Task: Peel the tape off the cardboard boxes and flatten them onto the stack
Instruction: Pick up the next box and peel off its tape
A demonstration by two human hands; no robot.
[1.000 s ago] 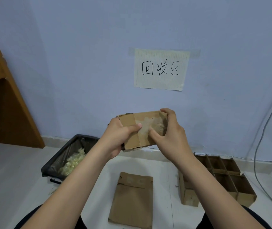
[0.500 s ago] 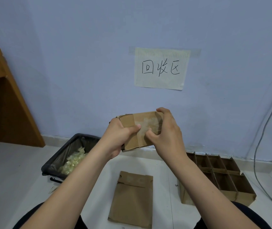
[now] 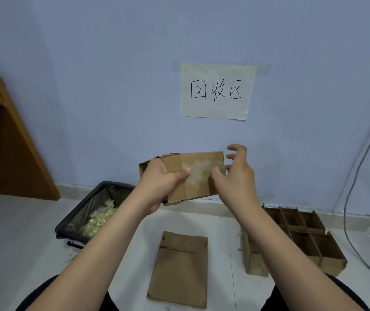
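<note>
I hold a small brown cardboard box (image 3: 175, 167) up in front of the wall, with clear tape (image 3: 198, 173) across its facing side. My left hand (image 3: 159, 182) grips the box's left end, thumb pressed on the front. At the box's right edge, the thumb and a finger of my right hand (image 3: 235, 180) pinch the tape while the other fingers spread above. A flattened cardboard box (image 3: 181, 270) lies on the floor below, between my knees.
A dark bin (image 3: 83, 212) lined with plastic holds crumpled tape at the left. A cardboard box with dividers (image 3: 303, 239) sits on the floor at the right. Wooden furniture (image 3: 6, 142) stands far left, and a cable (image 3: 350, 198) hangs at the right.
The box has turned so that its left end shows more. My right hand slid to the box's right edge and its upper fingers opened out.
</note>
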